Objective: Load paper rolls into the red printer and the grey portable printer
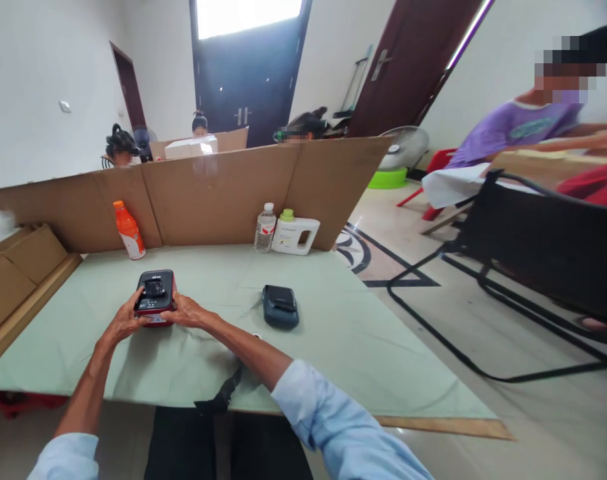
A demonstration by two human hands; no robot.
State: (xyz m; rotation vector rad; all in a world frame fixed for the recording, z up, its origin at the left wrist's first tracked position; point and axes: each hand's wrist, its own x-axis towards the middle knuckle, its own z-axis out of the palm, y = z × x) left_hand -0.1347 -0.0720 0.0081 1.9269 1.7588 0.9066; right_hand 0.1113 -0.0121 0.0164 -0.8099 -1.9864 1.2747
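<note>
A black-topped box with dark red sides [154, 275] rests on the left part of the table, a small dark shape and pale lettering showing on its top. My left hand [126, 320] grips its left side and near corner. At its near right corner my right hand [186, 311] holds it too, fingers bent against the side. A dark blue-grey, rounded device [280, 317] with a black raised part lies apart, to the right of my right hand. Beneath my right forearm, partly hidden, a black strap [226, 391] hangs over the front edge.
Pale green cloth covers the table [343, 360]. Along a standing cardboard screen [218, 200] are an orange bottle [129, 230], a clear water bottle [265, 229] and a white jug [296, 237]. Cardboard boxes [20, 273] sit left; a black folding chair [538, 247] stands right. Other people sit beyond.
</note>
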